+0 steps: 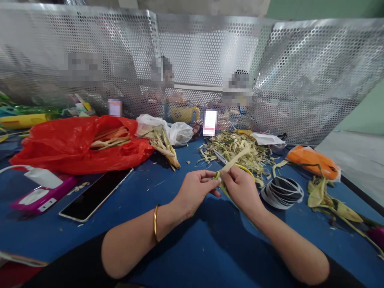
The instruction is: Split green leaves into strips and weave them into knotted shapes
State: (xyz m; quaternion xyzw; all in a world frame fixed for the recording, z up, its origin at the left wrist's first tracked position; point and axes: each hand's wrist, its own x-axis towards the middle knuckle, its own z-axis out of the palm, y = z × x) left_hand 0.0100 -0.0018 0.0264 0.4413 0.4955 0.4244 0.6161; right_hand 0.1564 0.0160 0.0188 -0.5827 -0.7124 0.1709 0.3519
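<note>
My left hand [195, 190], with a gold bangle at its wrist, pinches a small green curl at the end of a pale corn husk strip [237, 158]. Close beside it, the thumb and fingers of my right hand [243, 190] are closed on the same strip, whose flat end points up and away. A narrow green length hangs below the fingers, partly hidden. Just beyond my hands, scissors [220, 156] with yellow handles lie against a heap of husk shreds [240, 144]. A spool of white cord [282, 193] stands to the right of my right hand.
On the blue table [168, 240], a red plastic bag [75, 148] holds husks at left, near a dark phone [97, 194] and a purple power strip [45, 196]. An orange packet [313, 162] and loose husks [333, 204] lie right. A perforated metal screen [195, 44] stands behind; people sit beyond it.
</note>
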